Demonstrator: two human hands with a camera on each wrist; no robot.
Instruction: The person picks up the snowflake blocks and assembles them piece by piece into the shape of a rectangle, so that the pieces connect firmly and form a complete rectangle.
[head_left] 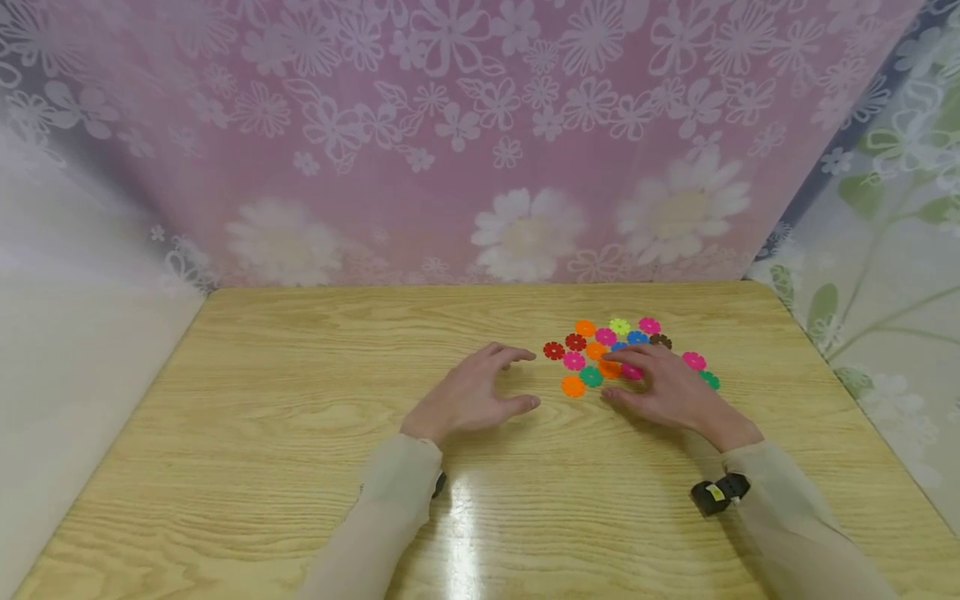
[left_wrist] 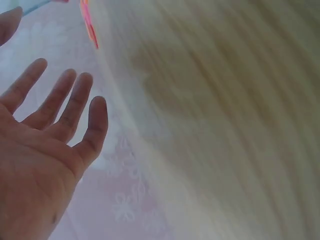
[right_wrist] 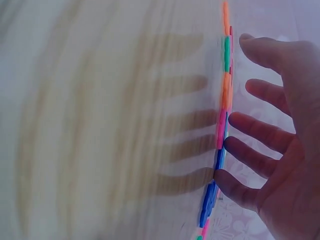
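Several flat, notched discs in red, orange, pink, green, blue, yellow and brown lie on the wooden table, with a dark red disc (head_left: 553, 351) at their left edge. My left hand (head_left: 474, 392) is just left of them, fingers and thumb apart, holding nothing; the left wrist view shows its palm (left_wrist: 42, 150) and spread fingers. Over the right part of the discs is my right hand (head_left: 671, 392), fingers relaxed, covering some of them. In the right wrist view, this hand (right_wrist: 280, 145) has its fingertips close to the row of discs (right_wrist: 226, 90); whether they touch cannot be told.
The wooden table (head_left: 262, 417) extends to a pink flowered cloth (head_left: 420, 150) behind it. A pale cloth (head_left: 67, 333) hangs on the left and a leaf-patterned one (head_left: 892, 275) on the right. A black wristband (head_left: 720, 493) is on the right sleeve.
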